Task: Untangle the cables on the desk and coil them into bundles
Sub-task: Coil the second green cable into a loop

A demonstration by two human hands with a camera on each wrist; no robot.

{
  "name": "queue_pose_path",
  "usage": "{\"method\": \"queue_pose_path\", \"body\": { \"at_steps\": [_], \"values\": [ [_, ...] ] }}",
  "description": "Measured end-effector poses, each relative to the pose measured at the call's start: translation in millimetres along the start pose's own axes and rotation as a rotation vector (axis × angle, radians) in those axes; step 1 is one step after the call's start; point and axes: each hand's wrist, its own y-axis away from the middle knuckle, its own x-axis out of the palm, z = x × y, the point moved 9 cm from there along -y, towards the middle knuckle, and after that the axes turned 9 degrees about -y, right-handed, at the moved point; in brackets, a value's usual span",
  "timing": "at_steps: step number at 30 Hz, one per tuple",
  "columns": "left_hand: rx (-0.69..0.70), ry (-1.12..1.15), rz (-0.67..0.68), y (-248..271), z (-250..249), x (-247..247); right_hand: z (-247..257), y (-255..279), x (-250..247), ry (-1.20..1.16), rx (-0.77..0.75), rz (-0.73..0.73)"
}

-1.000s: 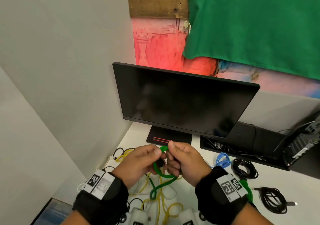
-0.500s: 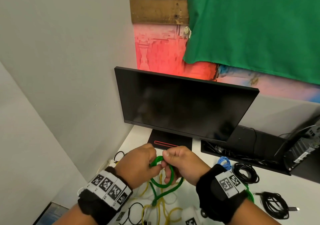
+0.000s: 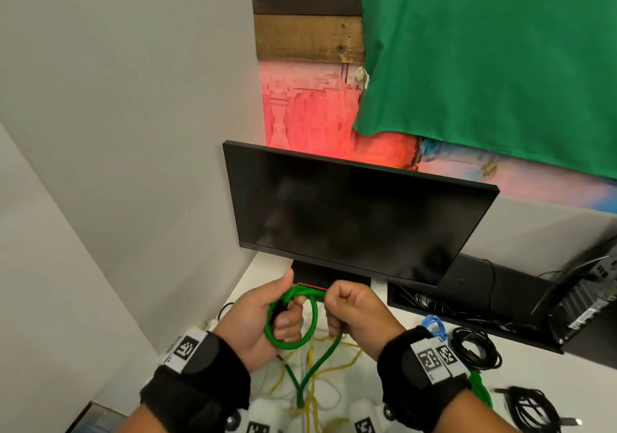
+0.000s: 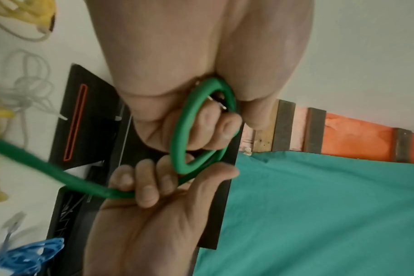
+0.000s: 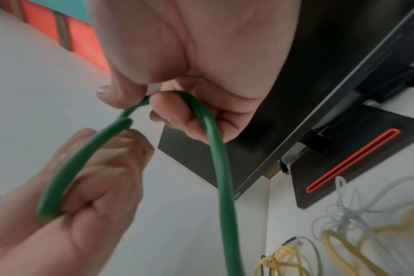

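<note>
A thick green cable (image 3: 312, 319) is held above the white desk (image 3: 257, 279) in front of the monitor. My left hand (image 3: 278, 315) grips a small loop of it (image 4: 177, 130), with a metal plug end tucked against the fingers. My right hand (image 3: 347, 312) is curled round the same cable (image 5: 215, 149) just to the right, and the free length hangs from it down to the desk. Tangled yellow cables (image 3: 320, 366) and white cables (image 5: 338, 214) lie under both hands.
A black monitor (image 3: 350, 219) on its stand (image 3: 314, 275) is right behind the hands. A blue coil (image 3: 434, 326), two black cable bundles (image 3: 474, 349) (image 3: 534, 409) and a green bundle (image 3: 480, 389) lie at right. A grey wall closes the left side.
Both hands have moved up and away toward the monitor stand. The green loop in the left hand has grown wider as the right hand drew the cable round.
</note>
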Motion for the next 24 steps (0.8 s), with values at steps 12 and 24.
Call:
{"method": "queue_pose_path", "body": {
  "at_steps": [12,24],
  "values": [
    [0.276,0.035,-0.305,-1.5,-44.9,-25.1,-73.7,14.3,30.1,0.375,0.230,0.122],
    [0.477,-0.688,-0.517,10.9,-66.1,-67.3,-25.2,15.5,58.3,0.757,-0.057,0.092]
  ]
}}
